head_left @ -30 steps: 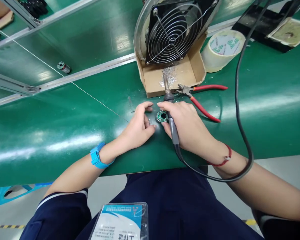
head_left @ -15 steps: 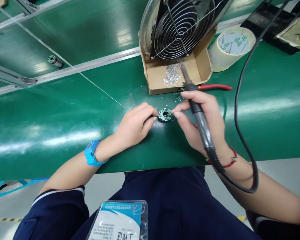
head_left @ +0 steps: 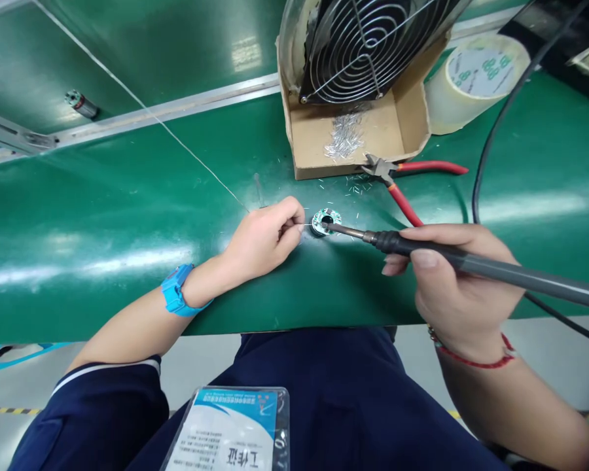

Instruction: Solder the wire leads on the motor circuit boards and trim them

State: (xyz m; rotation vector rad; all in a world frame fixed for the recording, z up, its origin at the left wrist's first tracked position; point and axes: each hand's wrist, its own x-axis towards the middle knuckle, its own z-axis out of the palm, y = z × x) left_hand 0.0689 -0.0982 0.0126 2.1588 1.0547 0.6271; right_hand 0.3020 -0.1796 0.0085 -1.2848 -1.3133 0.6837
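A small motor with a round green circuit board [head_left: 333,214] on its end stands upright on the green bench. My left hand [head_left: 267,235] pinches a thin solder wire [head_left: 307,225], whose tip reaches the board's left side. The wire's long tail rises behind the hand toward the upper left. Held like a pen in my right hand [head_left: 464,281] is a soldering iron [head_left: 407,245]. Its metal tip points left and lies over the board; whether it touches solder there is too small to tell.
Red-handled cutters [head_left: 385,171] lie open against a cardboard box [head_left: 319,171] of metal clippings. A caged fan [head_left: 368,49] stands in that box, with a tape roll [head_left: 471,85] beside it. Loose clippings [head_left: 358,188] dot the bench. Another motor [head_left: 81,103] rests at upper left.
My right hand has moved right and swung the iron from pointing up and away to level, tip over the board. Its fingertips have left the board. My left hand stays beside it.
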